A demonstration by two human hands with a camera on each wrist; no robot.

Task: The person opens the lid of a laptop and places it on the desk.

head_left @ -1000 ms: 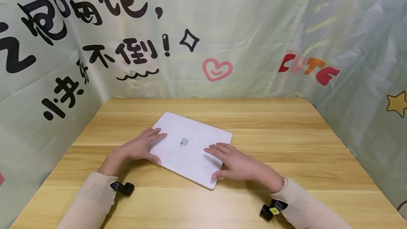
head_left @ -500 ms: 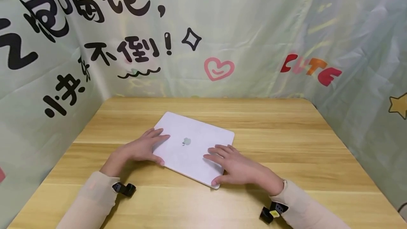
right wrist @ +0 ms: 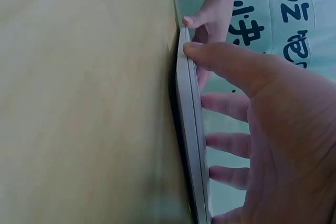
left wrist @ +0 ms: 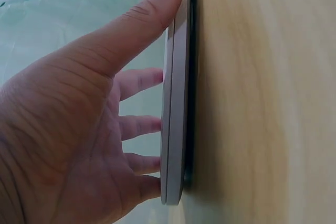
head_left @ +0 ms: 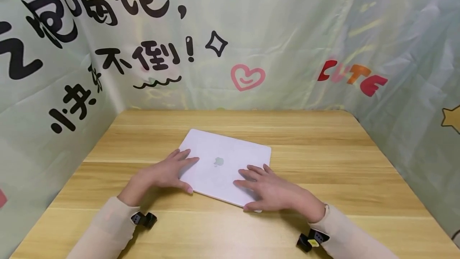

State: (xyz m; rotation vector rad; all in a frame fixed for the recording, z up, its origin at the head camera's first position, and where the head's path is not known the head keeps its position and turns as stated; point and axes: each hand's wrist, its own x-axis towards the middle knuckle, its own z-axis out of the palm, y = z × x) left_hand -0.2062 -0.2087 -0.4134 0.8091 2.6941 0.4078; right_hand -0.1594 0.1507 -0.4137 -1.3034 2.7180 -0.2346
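A closed silver laptop [head_left: 215, 179] with an apple logo on its lid lies flat on the wooden table, slightly angled. My left hand [head_left: 167, 173] rests on its left side, fingertips on the lid and thumb at the front edge. On the right side, my right hand [head_left: 274, 191] lies with spread fingers on the lid, its thumb by the near right corner. In the left wrist view, straight fingers [left wrist: 139, 127] touch the lid, and the laptop's edge [left wrist: 178, 114] shows a thin seam. The right wrist view shows the right thumb [right wrist: 226, 61] against the front edge.
The wooden table [head_left: 323, 163] extends around the laptop. A pale green cloth [head_left: 287, 31] with printed lettering and drawings hangs behind it and on both sides. Small black cameras [head_left: 144, 220] are worn on both wrists.
The laptop has shifted right and turned a little counter-clockwise, its front edge now less slanted. Both hands have moved with it, staying at its two sides.
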